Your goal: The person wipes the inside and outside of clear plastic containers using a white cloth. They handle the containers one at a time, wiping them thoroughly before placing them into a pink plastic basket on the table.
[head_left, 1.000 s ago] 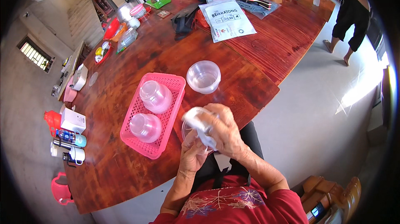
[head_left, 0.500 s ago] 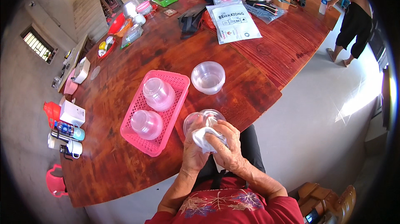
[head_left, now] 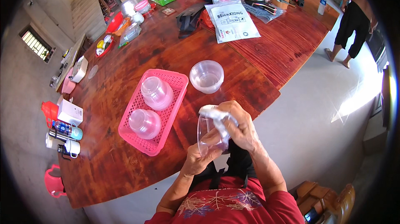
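My left hand [head_left: 199,158] grips a clear plastic bowl [head_left: 204,134] from below, tilted on its side so its rim faces left. In my right hand [head_left: 242,127] is a white cloth [head_left: 220,117], pressed over the bowl's upper rim and outer side. Just beyond, another clear plastic bowl [head_left: 207,77] stands upright on the table. To the left lies a pink perforated basket [head_left: 134,139] holding two upside-down stacks of clear bowls, the far stack [head_left: 157,93] and the near stack [head_left: 144,124].
The wooden table [head_left: 104,169] curves past my front. A white plastic package [head_left: 235,21] lies farther back. Cups and flasks [head_left: 68,140] stand at the left edge, near a white box [head_left: 70,112]. Someone in black shorts [head_left: 353,26] stands on the right beyond a water bottle [head_left: 322,5].
The bowl between my hands has turned from facing up onto its side. My right hand has shifted up and right with the cloth. The other person has turned and lowered an arm.
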`<state>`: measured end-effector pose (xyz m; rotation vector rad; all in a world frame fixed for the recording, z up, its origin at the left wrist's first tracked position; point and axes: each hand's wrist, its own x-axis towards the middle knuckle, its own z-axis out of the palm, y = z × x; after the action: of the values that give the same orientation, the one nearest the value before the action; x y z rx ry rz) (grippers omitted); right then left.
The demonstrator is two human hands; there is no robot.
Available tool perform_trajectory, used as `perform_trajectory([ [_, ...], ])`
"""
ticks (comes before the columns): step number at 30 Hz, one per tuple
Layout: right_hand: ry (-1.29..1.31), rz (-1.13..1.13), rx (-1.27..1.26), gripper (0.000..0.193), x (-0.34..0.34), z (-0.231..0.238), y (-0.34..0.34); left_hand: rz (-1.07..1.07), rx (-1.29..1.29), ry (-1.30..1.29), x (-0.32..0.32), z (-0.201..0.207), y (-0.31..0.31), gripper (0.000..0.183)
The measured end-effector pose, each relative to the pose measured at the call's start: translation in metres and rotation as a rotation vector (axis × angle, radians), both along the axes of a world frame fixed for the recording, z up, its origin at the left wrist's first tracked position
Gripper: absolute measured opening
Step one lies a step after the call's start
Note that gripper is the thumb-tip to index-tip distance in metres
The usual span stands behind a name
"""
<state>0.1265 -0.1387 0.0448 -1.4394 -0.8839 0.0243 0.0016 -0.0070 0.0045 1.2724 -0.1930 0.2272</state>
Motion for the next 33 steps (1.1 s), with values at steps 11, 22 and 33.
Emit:
perform_trajectory([
  [11, -0.426, 0.070, -0.150, 0.042, -0.014, 0.021, 0.010, 0.030, 0.200, 0.043, -0.008, -0.014, 0.010, 0.036],
  [22, 0.337, 0.763, 0.003, 0.032, 0.038, -0.018, -0.004, -0.249, 0.227, 0.227, -0.012, -0.024, 0.005, 0.050],
  [33, -0.666, 0.005, -0.253, 0.052, -0.026, 0.007, 0.014, 0.140, 0.189, 0.129, -0.003, -0.005, 0.004, 0.050],
])
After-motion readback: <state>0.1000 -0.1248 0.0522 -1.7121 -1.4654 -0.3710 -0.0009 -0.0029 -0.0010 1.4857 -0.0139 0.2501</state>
